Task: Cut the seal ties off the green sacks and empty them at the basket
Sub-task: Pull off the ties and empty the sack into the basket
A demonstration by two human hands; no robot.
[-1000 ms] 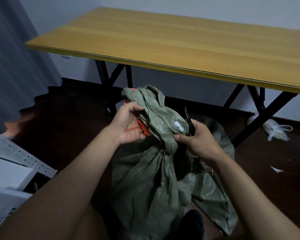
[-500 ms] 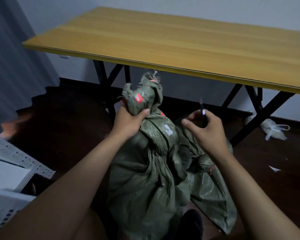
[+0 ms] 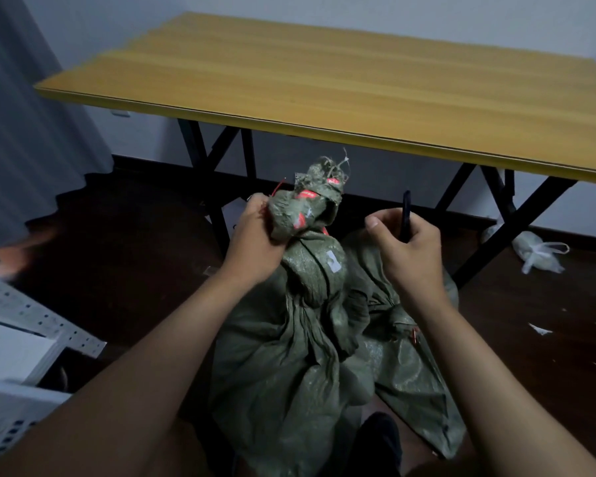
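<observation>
Sack-opening step. Left hand (image 3: 255, 242) grips bunched neck of green sack (image 3: 289, 339), on floor at 6 o'clock. Right hand (image 3: 406, 249) curled round dark cutter (image 3: 406, 215), clear of sack. Next, likely: loosen neck, tip at basket.

Perhaps a storeroom, folding table (image 3: 324, 84), metal shelving (image 3: 31, 318)

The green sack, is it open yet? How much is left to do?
Nothing looks finished: the crumpled green woven sack is bunched shut, and no contents are out. In hand: the left hand grips its twisted neck, where a red plastic seal tie sticks out; the right hand holds a thin dark blade upright, apart from it. Left: opening and emptying it.
</observation>
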